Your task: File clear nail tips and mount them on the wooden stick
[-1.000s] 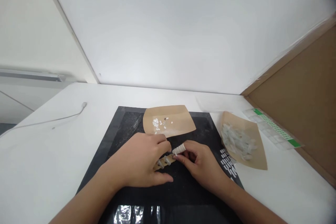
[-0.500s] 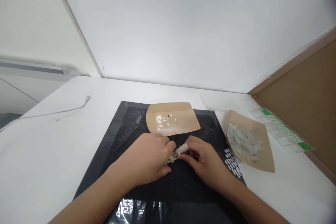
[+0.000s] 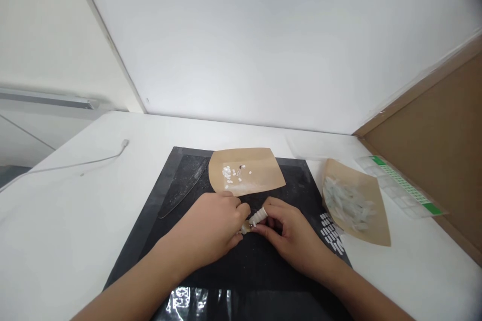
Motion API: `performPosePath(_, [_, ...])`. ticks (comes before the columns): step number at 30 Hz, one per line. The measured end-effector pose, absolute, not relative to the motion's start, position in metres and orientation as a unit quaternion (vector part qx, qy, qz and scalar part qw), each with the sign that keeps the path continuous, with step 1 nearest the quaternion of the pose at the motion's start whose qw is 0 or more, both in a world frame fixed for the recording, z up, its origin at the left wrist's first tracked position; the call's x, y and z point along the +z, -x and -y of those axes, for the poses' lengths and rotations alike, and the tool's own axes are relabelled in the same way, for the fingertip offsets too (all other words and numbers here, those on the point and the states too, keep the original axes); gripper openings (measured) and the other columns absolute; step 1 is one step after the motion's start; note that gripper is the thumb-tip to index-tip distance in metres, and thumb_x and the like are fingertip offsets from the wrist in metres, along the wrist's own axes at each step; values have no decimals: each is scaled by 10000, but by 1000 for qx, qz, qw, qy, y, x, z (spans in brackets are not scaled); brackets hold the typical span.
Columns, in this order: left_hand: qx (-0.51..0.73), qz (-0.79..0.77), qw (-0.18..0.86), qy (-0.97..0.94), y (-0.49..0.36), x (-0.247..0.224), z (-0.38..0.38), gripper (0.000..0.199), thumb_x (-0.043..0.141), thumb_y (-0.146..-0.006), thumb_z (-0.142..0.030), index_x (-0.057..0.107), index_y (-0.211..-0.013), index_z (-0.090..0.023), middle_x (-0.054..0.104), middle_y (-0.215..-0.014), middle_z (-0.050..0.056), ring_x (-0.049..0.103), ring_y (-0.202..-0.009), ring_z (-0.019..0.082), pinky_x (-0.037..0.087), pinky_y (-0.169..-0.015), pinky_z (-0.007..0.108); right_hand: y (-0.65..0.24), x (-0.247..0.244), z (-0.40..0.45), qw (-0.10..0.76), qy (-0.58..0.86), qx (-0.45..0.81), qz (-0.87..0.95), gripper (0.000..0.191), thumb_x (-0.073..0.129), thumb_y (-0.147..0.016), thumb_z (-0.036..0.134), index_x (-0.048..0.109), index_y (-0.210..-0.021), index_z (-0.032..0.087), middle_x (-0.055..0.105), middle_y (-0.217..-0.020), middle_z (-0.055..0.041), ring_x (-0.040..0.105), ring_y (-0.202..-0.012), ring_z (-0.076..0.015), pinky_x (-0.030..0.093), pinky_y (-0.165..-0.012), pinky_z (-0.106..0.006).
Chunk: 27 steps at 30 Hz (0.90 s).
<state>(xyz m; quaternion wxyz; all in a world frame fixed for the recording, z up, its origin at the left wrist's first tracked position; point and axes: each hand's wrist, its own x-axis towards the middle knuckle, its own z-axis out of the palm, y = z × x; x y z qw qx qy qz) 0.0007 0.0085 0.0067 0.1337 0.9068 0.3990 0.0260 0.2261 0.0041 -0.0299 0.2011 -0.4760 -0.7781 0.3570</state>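
Note:
Over the black mat (image 3: 241, 266), my left hand (image 3: 216, 220) is closed with fingertips pinched around the left end of a small pale piece (image 3: 246, 227). My right hand (image 3: 288, 228) grips a ridged, cream-coloured cylinder (image 3: 258, 216) between thumb and fingers, its end tilted against the pale piece. The two hands nearly meet, and their fingers hide much of the small parts. Just beyond them lies a brown paper sheet (image 3: 263, 165) with small white chips (image 3: 227, 173) on it.
On the right, another brown paper (image 3: 378, 220) bears translucent pieces (image 3: 348, 203). White strips (image 3: 331, 233) line the mat's right edge. Further right lies a clear case with a green label (image 3: 404, 185). A white cable (image 3: 101, 159) crosses the table at the left.
The cylinder and my right fingers have shifted slightly left, and my left thumb has drawn in closer to its fingers. The whole view has moved a little.

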Motion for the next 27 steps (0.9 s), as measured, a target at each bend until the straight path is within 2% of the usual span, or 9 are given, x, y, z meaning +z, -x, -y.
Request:
performPosePath(9, [38,-393,133,-909,0,5,-10,141,718,-850,-239,616,-938,-197,722,-921,48,681,-874,268,536,-693,367,-227,-26,-1,185,454,352,797,133,664,-944,152,596,-842,202,576,-866,11,543,-778,-138,416,-676,-266])
performPosePath(13, [37,-387,130,-912,1,6,-10,146,736,-852,-240,620,-928,-192,723,-920,39,673,-884,267,531,-690,371,-229,-23,0,166,454,347,804,137,739,-892,173,605,-891,200,585,-920,0,557,-831,-157,443,-727,-287])
performPosePath(15, [33,-388,134,-911,2,7,-10,208,783,-834,-291,633,-940,-192,726,-916,37,673,-887,274,528,-695,378,-230,-24,0,164,456,348,802,160,769,-875,189,610,-887,197,587,-930,-2,561,-840,-161,450,-736,-291])
performPosePath(17, [33,-391,145,-908,4,10,-11,336,840,-789,-415,647,-956,-196,725,-913,39,673,-891,285,523,-701,385,-230,-26,0,169,457,350,800,137,753,-890,183,617,-881,198,587,-925,0,564,-833,-158,448,-725,-286])
performPosePath(20, [42,-402,159,-901,8,15,-11,439,838,-753,-557,652,-935,-203,714,-894,39,668,-863,285,502,-682,381,-229,-28,0,179,458,347,798,124,728,-906,167,617,-860,199,587,-907,4,567,-822,-153,443,-709,-279])
performPosePath(23, [50,-408,161,-897,12,19,-11,361,782,-812,-524,641,-891,-201,700,-874,40,656,-826,268,474,-662,371,-228,-29,0,186,457,345,799,125,727,-908,168,618,-855,200,591,-903,5,572,-827,-154,446,-711,-279])
performPosePath(27, [53,-407,181,-894,14,20,-10,187,727,-852,-373,645,-887,-209,691,-866,30,652,-811,251,456,-664,363,-228,-28,1,189,454,342,801,132,729,-909,186,611,-854,200,593,-903,2,569,-822,-154,441,-697,-277])
